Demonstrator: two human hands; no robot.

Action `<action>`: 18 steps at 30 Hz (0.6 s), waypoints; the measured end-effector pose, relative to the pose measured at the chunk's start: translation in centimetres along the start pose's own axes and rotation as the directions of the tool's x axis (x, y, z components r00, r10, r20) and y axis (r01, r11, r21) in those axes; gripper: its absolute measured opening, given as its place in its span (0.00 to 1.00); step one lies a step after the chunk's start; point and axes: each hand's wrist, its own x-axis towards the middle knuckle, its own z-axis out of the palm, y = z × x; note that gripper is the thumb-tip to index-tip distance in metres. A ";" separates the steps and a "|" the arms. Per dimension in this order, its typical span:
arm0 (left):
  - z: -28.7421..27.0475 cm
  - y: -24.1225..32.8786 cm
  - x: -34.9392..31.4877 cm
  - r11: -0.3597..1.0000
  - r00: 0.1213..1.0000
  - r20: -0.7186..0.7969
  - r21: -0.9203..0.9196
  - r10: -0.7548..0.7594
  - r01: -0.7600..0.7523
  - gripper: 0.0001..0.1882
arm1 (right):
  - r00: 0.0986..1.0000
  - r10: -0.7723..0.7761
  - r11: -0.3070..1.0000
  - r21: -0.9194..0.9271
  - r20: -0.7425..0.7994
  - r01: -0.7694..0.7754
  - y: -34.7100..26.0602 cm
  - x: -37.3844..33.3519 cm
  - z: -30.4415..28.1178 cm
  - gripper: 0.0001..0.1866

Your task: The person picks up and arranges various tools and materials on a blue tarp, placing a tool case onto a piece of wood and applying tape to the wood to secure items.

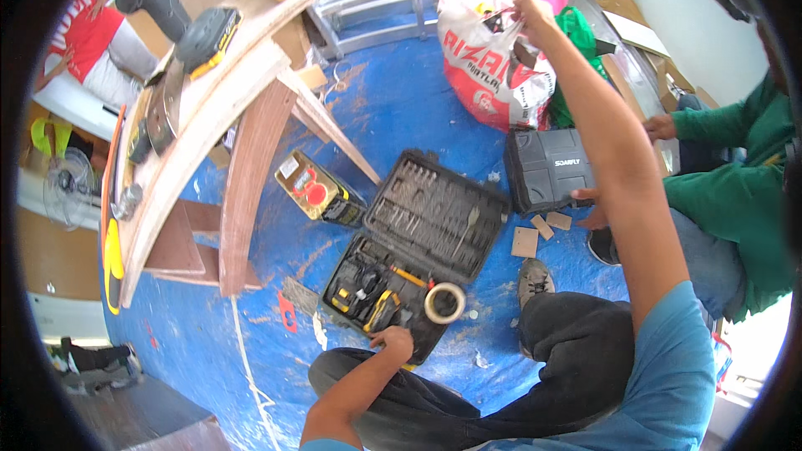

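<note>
My right hand [532, 18] is closed on the upper rim of a white and red woven sack [476, 54], at the end of my stretched arm. Dark and small yellow things show in the sack's mouth. My left hand [394, 339] is low over the near edge of an open black tool case [434, 338], its fingers curled; what they hold, if anything, is hidden. Inside the case lie a black and yellow power tool [383, 311], an orange-handled tool [409, 276] and a roll of masking tape [444, 303]. Drill bits [405, 219] sit in the lid.
Beside the case stands a rectangular can [313, 188]. A person in green sits at right, hands near a closed dark case [547, 169]. Wood offcuts [525, 242] lie on the blue sheet [368, 108]. At left, a wooden workbench [251, 75] carries a cordless drill [159, 0]. A ladder [368, 8] lies behind.
</note>
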 end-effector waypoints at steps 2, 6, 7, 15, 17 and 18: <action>2.4 -5.5 -0.3 0.966 0.966 0.099 -0.123 0.239 -0.227 0.17 | 0.995 0.086 0.984 0.153 0.052 -0.093 -0.8 -4.0 3.4 0.18; -5.3 -6.9 -3.2 0.793 0.791 0.090 -0.147 0.605 -0.591 0.21 | 0.999 -0.051 0.970 0.237 -0.015 0.053 0.0 -3.9 0.8 0.11; -5.7 -7.5 -3.1 0.811 0.828 0.021 -0.220 0.560 -0.542 0.19 | 0.999 -0.047 0.923 0.382 -0.016 0.050 0.3 -5.2 2.6 0.10; -7.8 -14.3 -14.4 0.575 0.779 -0.625 -0.654 -0.043 -0.493 0.19 | 0.996 -0.049 0.819 0.574 0.074 -0.003 1.5 -9.9 10.1 0.15; -7.1 -14.2 -15.2 0.538 0.792 -0.609 -0.682 -0.043 -0.495 0.19 | 0.986 0.167 0.964 0.213 -0.011 -0.161 0.8 -8.9 12.7 0.21; -7.1 -14.3 -15.8 0.536 0.796 -0.603 -0.689 -0.049 -0.488 0.20 | 0.987 0.158 0.985 0.072 -0.039 -0.155 1.0 -8.8 14.2 0.19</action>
